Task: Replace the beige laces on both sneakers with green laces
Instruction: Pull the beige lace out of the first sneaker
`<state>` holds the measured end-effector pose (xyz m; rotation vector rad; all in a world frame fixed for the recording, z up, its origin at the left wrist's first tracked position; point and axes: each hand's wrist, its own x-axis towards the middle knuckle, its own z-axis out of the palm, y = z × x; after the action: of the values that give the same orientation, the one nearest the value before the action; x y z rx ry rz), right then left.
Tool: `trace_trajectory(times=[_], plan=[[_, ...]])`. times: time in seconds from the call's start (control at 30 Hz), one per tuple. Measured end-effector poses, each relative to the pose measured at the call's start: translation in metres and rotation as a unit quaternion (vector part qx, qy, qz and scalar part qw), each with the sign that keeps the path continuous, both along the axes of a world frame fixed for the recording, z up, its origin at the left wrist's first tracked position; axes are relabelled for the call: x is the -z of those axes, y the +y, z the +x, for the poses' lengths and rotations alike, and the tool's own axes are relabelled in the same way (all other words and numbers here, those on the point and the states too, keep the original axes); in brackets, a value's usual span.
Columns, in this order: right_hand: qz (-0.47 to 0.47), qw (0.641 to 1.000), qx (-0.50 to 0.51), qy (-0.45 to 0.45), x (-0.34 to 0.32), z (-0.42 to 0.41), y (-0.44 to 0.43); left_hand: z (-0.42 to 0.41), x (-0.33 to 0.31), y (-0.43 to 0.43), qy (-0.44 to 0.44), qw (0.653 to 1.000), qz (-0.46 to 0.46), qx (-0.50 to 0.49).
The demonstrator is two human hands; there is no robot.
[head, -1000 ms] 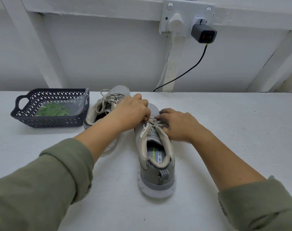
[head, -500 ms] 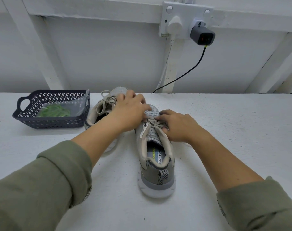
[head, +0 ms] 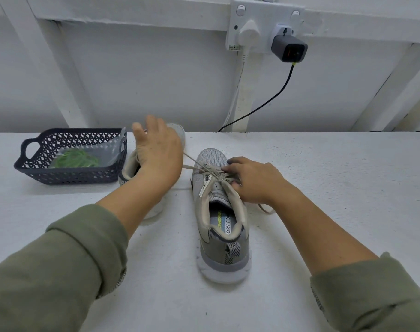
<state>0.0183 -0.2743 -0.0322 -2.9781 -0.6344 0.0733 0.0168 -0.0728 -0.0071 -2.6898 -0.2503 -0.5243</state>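
Note:
Two grey sneakers stand on the white table. The right sneaker (head: 222, 248) lies heel toward me, with its beige lace (head: 191, 162) coming loose. Two taut strands of it run up and left to my left hand (head: 158, 154), which pulls them while its other fingers spread; the pinch itself is hidden under the palm. My right hand (head: 254, 180) grips the sneaker's lacing, fingers curled over the eyelets and thumb on the near side. The left sneaker (head: 129, 165) is mostly hidden behind my left hand. Green laces (head: 76, 159) lie in a clear bag inside the basket.
A dark plastic basket (head: 67, 178) sits at the table's back left. A wall socket with a white plug and a grey charger (head: 289, 49) hangs above, and its black cable drops behind the table's far edge. A loose lace end (head: 266, 209) lies under my right wrist.
My left hand has left the right sneaker's lacing and moved up and left, drawing the beige lace out in two taut strands. My right hand has stayed on the lacing.

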Motion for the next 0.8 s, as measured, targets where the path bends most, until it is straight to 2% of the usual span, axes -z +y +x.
trace_trajectory(times=[0.03, 0.1, 0.17, 0.23, 0.33, 0.4, 0.47, 0.53, 0.6, 0.63, 0.7, 0.8], plan=[[-0.001, 1.0, 0.0, 0.001, -0.001, 0.0, 0.0, -0.001, 0.0, 0.0, 0.002, 1.0, 0.007, 0.003], [-0.005, 1.0, 0.0, 0.004, -0.002, 0.0, 0.001, 0.0, 0.002, -0.003, 0.003, 0.995, -0.009, 0.097], [-0.007, 1.0, 0.0, 0.004, -0.002, 0.001, 0.001, 0.0, 0.006, -0.008, 0.028, 0.967, -0.047, 0.25], [-0.005, 1.0, 0.001, 0.005, -0.002, 0.001, 0.001, 0.003, 0.009, -0.009, 0.088, 0.946, -0.051, 0.309], [0.007, 1.0, 0.005, 0.007, 0.001, 0.001, 0.001, 0.006, 0.015, -0.007, 0.072, 0.939, -0.046, 0.334], [0.016, 1.0, 0.008, 0.007, 0.002, 0.001, 0.0, 0.008, 0.018, -0.002, 0.008, 0.941, -0.029, 0.337], [0.019, 1.0, 0.009, 0.005, 0.002, 0.0, -0.001, 0.008, 0.015, 0.002, -0.056, 0.965, -0.04, 0.254], [0.02, 1.0, 0.007, 0.006, 0.002, 0.0, -0.001, 0.004, 0.007, 0.003, -0.087, 0.988, -0.037, 0.123], [0.021, 1.0, 0.006, 0.009, 0.001, 0.0, -0.001, 0.001, 0.003, 0.0, -0.068, 0.997, -0.028, 0.008], [0.021, 1.0, 0.005, 0.01, 0.001, 0.0, -0.001, 0.001, 0.002, -0.001, -0.06, 0.998, -0.019, -0.006], [0.021, 1.0, 0.005, 0.011, 0.001, 0.0, -0.001, 0.001, 0.003, -0.003, -0.037, 0.996, -0.033, 0.072], [0.021, 1.0, 0.007, 0.01, 0.001, 0.0, 0.0, 0.0, 0.007, -0.009, 0.062, 0.959, -0.062, 0.269]])
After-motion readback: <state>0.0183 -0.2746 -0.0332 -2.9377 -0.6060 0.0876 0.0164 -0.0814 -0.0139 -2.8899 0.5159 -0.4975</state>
